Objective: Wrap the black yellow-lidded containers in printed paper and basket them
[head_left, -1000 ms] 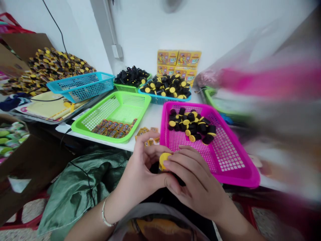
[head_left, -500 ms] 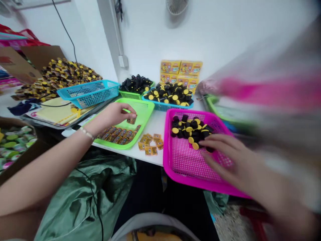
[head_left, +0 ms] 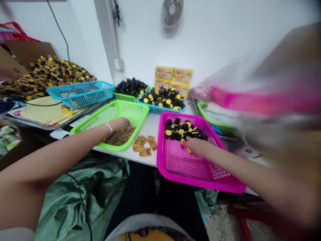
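My left hand (head_left: 121, 124) is over the light green basket (head_left: 143, 107), fingers closed and pointing down at rows of small labelled cylinders (head_left: 120, 138). What is between its fingertips is hidden. Inside the pink basket (head_left: 163, 167), my right hand (head_left: 197, 146) has its fingers pinched at the near edge of a group of small black containers with yellow lids (head_left: 181, 132). A yellow lid (head_left: 182, 141) shows right at those fingertips. Between the two baskets lie several flat orange printed labels (head_left: 144, 152) on the white table.
Behind stand a blue basket (head_left: 160, 109) of black-and-yellow containers, a green basket (head_left: 125, 97) of black pieces and stacked yellow boxes (head_left: 182, 74). A blue basket (head_left: 82, 97) sits left, before a big heap of cylinders (head_left: 47, 72). A blurred pink-banded bag occupies the right.
My left hand has lowered a small labelled piece to the rows in the green basket. My right hand has moved left into the black-and-yellow containers and its fingers have closed. The view has shifted slightly.
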Motion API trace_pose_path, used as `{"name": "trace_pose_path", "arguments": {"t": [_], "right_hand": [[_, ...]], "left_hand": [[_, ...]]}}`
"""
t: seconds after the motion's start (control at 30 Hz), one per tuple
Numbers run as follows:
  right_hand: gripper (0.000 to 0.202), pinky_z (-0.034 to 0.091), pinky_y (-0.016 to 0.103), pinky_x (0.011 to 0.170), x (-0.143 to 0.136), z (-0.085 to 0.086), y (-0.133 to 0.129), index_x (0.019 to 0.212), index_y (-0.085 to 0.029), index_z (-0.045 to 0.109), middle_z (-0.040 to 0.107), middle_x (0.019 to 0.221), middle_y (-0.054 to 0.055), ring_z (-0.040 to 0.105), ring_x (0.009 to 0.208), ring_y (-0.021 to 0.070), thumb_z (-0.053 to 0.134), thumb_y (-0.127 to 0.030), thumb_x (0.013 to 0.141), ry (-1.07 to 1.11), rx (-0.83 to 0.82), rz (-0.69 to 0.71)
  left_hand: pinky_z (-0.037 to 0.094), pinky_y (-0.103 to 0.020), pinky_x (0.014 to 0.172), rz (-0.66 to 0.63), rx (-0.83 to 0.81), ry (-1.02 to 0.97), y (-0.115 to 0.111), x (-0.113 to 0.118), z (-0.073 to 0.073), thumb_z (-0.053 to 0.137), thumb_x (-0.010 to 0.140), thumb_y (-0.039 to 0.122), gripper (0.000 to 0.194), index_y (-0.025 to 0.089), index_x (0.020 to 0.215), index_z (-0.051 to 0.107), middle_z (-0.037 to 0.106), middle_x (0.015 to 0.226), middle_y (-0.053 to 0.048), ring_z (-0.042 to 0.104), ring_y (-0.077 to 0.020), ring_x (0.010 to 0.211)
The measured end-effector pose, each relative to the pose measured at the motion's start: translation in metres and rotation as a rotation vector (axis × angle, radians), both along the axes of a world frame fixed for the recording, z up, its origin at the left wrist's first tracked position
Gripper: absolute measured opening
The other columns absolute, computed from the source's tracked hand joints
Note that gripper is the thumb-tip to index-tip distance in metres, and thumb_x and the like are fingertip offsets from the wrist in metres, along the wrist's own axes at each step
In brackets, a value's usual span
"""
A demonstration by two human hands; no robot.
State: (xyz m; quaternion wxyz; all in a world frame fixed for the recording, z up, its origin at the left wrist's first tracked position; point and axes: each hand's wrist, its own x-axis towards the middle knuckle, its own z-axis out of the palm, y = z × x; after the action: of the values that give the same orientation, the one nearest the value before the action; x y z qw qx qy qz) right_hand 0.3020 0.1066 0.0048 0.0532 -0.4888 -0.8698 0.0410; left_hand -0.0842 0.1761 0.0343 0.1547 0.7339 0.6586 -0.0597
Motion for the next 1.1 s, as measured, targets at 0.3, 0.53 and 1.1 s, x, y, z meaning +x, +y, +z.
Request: {"name": "trace_pose_path", "arguments": {"t": [0.3, 0.53, 1.1], "right_hand": [[0.028, 0.057, 0.035, 0.067, 0.001, 0.041, -0.029, 0.106, -0.021, 0.073, 0.076, 0.098, 0.009, 0.074, 0.079, 0.0256, 0.065, -0.012, 0.080, -0.007, 0.004, 0.038], [0.028, 0.061, 0.031, 0.082, -0.002, 0.068, -0.109, 0.117, -0.028, 0.065, 0.076, 0.108, 0.003, 0.074, 0.093, 0.0205, 0.067, -0.034, 0.089, 0.482, 0.174, 0.053], [0.039, 0.067, 0.029, 0.076, 0.000, 0.042, -0.154, 0.120, -0.037, 0.066, 0.079, 0.103, 0.001, 0.078, 0.087, 0.0214, 0.074, -0.025, 0.083, 0.711, 0.177, 0.054]], "left_hand": [[0.055, -0.039, 0.098, -0.165, 0.394, -0.110, -0.094, 0.046, 0.032, 0.036, 0.108, 0.034, 0.038, 0.017, 0.133, 0.058, 0.072, 0.121, -0.011, 0.071, -0.0223, 0.109], [0.041, -0.058, 0.116, -0.316, 0.369, -0.099, -0.181, 0.090, -0.067, 0.060, 0.090, 0.003, 0.049, 0.004, 0.138, 0.058, 0.048, 0.152, -0.028, 0.046, -0.0396, 0.143], [0.057, -0.031, 0.087, -0.201, 0.285, -0.383, -0.155, 0.075, -0.041, 0.052, 0.089, 0.001, 0.029, 0.021, 0.090, 0.074, 0.081, 0.096, -0.010, 0.077, -0.0244, 0.092]]}}
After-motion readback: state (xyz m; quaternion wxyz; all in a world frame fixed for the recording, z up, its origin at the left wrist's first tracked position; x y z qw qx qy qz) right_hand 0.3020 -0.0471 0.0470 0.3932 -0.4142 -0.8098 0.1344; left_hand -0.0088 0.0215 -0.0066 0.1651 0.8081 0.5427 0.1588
